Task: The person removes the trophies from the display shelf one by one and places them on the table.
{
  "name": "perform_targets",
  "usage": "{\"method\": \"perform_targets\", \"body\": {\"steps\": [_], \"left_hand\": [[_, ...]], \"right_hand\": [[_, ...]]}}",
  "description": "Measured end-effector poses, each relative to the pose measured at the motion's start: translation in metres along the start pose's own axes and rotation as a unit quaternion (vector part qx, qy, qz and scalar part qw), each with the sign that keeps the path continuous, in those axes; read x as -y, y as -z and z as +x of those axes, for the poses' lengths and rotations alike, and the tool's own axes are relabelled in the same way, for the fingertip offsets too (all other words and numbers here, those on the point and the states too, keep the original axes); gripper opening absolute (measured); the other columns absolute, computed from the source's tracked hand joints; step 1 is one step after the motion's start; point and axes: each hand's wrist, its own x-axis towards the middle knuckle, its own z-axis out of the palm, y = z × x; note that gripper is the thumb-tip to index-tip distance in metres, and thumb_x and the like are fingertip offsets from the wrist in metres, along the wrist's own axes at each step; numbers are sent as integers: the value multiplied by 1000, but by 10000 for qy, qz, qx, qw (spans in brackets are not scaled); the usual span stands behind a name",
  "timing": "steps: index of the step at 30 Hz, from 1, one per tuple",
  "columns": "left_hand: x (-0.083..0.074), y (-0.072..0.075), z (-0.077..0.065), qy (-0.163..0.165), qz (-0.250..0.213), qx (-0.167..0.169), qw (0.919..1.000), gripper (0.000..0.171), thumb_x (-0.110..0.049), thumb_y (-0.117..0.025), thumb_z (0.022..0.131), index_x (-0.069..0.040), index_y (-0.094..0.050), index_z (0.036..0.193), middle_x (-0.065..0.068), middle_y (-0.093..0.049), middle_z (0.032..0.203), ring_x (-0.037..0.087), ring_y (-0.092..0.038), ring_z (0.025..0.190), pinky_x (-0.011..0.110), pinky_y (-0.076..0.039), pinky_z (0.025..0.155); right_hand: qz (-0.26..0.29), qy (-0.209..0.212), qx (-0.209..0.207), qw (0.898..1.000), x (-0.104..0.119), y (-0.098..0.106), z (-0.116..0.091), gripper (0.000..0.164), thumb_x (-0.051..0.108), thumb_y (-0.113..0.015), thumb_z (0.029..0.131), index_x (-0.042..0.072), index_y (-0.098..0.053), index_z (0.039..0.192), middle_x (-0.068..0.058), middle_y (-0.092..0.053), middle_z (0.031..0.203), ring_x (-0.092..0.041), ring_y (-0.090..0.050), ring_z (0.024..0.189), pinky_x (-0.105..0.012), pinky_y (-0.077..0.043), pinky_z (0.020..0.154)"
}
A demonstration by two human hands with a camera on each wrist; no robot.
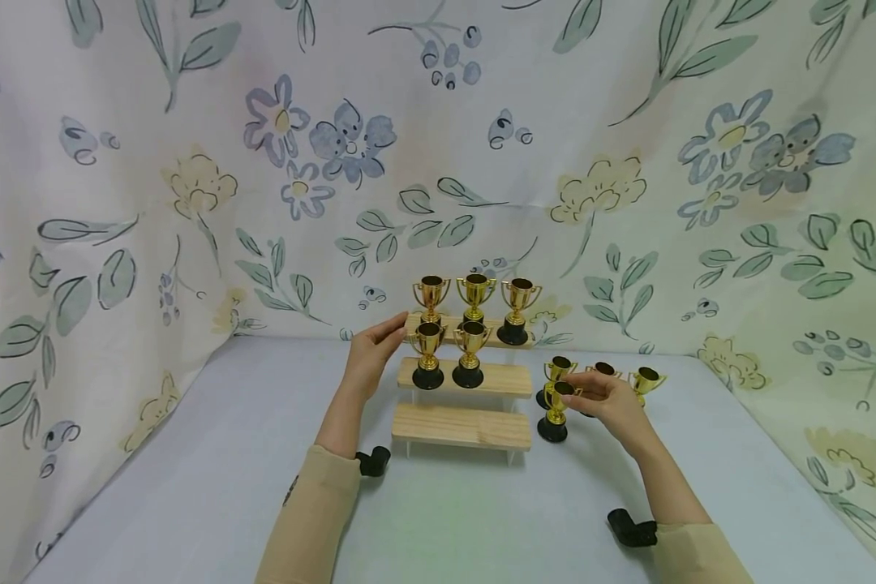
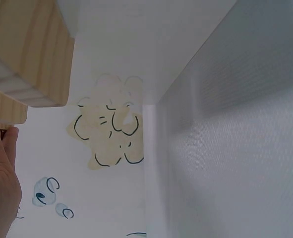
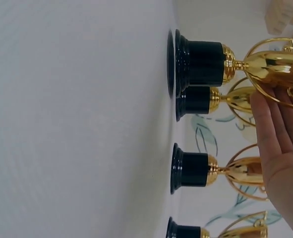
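A small gold trophy cup (image 1: 557,399) with a black base stands upright right of a wooden tiered stand (image 1: 461,427). My right hand (image 1: 613,405) pinches it by the cup; in the right wrist view its base is at or barely above the table. Behind that hand are three more trophies, one of them a gold cup (image 1: 646,381). My left hand (image 1: 368,357) touches the left end of the top shelf (image 2: 7,109) with fairly straight fingers. Three trophies, including a middle one (image 1: 476,294), stand on the top shelf, and two, including a left one (image 1: 427,354), on the middle shelf.
The stand's lowest board (image 1: 461,427) holds no trophy. A white table (image 1: 212,487) lies under everything, with a floral cloth (image 1: 438,162) hanging behind. Black wrist-worn pieces, one on the left (image 1: 374,461) and one on the right (image 1: 631,529), stick out by the sleeves.
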Motion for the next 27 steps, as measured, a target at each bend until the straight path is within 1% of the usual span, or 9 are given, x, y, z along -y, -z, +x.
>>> {"method": "perform_targets", "body": {"steps": [6, 15, 22, 27], "left_hand": [[0, 0, 0, 25, 1, -20, 10000, 41, -14, -56, 101, -11, -54, 142, 6, -50, 152, 18, -44, 143, 28, -40, 120], [0, 0, 1, 3, 14, -1, 10000, 42, -15, -56, 101, -11, -54, 143, 5, -49, 153, 19, -44, 144, 28, -40, 121], [1, 0, 1, -33, -25, 10, 10000, 42, -14, -56, 101, -10, -54, 143, 5, -49, 153, 18, -44, 144, 25, -41, 119], [1, -1, 1, -35, -21, -6, 10000, 42, -14, -56, 101, -10, -54, 143, 6, -49, 152, 18, -44, 144, 25, -41, 118]], "right_hand": [[77, -19, -1, 10000, 0, -1, 0, 49, 31, -75, 88, 6, -64, 129, -19, -64, 133, 11, -63, 94, -14, -56, 81], [99, -8, -33, 9999, -4, -2, 1, 50, 31, -76, 88, 6, -64, 129, -19, -64, 133, 13, -63, 95, -14, -57, 81], [172, 1, -4, 9999, -5, -1, 1, 51, 30, -76, 87, 5, -64, 129, -20, -63, 134, 14, -62, 95, -14, -57, 82], [207, -13, 14, 9998, -4, -1, 0, 51, 30, -76, 87, 5, -63, 129, -20, -63, 135, 14, -62, 95, -13, -57, 83]]}}
